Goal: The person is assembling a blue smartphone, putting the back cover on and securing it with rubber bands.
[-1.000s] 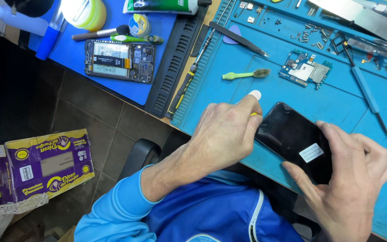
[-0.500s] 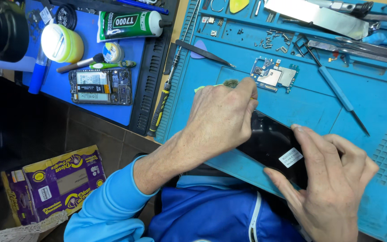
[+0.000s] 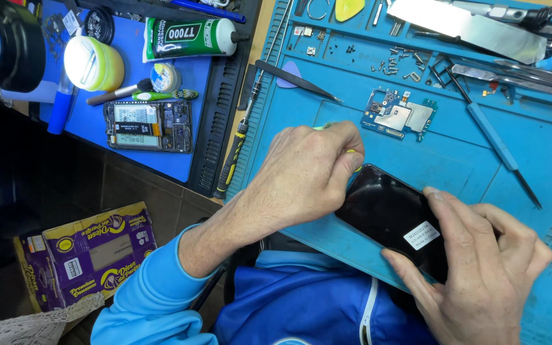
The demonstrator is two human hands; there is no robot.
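Your left hand [image 3: 308, 172] is curled shut around a small yellow-green tool [image 3: 354, 153], its tip at the upper left edge of the black phone [image 3: 391, 214]. Your right hand [image 3: 480, 268] clasps the phone's lower right end, fingers over the back and thumb at its side. The phone lies flat at the near edge of the blue mat [image 3: 480, 160]. A circuit board [image 3: 397, 116] lies farther in, apart from the phone.

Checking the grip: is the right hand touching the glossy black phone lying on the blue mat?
Touching. The head view shows the right hand with its fingers laid over the near end of the glossy black phone, no gap visible.
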